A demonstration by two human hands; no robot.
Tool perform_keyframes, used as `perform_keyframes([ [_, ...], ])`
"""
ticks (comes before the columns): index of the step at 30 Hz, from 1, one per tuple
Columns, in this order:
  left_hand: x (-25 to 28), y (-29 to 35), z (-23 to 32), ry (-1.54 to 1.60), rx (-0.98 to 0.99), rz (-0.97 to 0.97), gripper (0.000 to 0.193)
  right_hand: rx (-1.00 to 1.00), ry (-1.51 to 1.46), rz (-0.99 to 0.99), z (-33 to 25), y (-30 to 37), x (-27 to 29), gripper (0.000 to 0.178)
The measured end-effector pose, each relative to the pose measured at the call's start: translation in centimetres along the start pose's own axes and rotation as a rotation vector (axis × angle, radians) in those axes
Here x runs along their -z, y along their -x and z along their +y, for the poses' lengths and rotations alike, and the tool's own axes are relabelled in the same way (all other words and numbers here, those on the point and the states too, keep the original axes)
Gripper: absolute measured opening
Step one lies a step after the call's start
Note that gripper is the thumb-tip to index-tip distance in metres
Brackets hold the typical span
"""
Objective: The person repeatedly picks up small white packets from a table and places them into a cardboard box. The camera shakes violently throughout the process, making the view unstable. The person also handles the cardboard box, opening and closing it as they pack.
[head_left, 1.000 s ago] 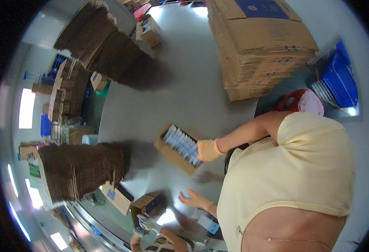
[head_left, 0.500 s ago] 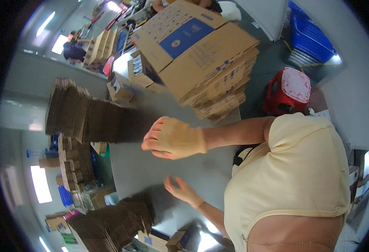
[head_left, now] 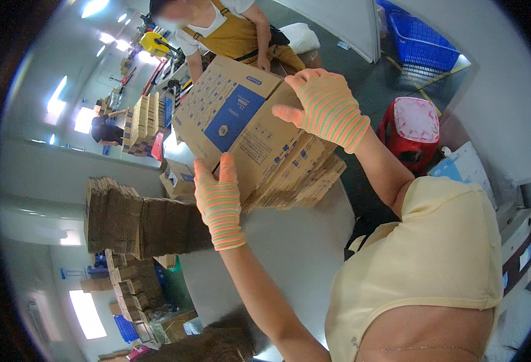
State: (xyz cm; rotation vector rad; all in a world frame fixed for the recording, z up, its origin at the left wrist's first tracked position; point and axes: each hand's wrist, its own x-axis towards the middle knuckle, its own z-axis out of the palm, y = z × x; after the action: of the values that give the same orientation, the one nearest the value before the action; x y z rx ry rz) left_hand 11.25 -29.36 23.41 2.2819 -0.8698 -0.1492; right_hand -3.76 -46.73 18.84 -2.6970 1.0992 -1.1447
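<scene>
L hand, fingers apart, at top carton's near edge; R hand over its right edge; can't tell if either's closed. Carton: flat, brown w/ blue panel, atop stack on grey tbl. Small open box + dark stack left; co-worker close behind; red stool right.
</scene>
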Motion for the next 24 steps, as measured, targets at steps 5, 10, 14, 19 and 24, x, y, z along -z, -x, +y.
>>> perform_keyframes([
  [5,0.0,3.5,-1.7,0.118,-0.197,0.447,0.051,0.127,-0.366,0.221,-2.9,1.1,1.8,0.056],
  [10,3.5,10.8,-6.5,0.884,-0.108,0.635,0.052,0.388,-0.716,0.087,-9.2,4.0,4.0,0.064],
  [14,4.6,19.5,-14.9,1.397,0.237,0.875,0.052,0.588,-0.876,-0.263,-14.6,8.4,3.1,0.072],
  [19,-0.3,31.3,-22.2,1.303,0.6,1.104,0.045,0.959,-0.907,-1.425,-21.3,14.6,1.9,0.068],
  [24,-10.0,40.5,-25.7,0.998,0.925,1.143,0.038,1.481,-0.974,-0.967,-20.9,25.4,-8.0,0.052],
])
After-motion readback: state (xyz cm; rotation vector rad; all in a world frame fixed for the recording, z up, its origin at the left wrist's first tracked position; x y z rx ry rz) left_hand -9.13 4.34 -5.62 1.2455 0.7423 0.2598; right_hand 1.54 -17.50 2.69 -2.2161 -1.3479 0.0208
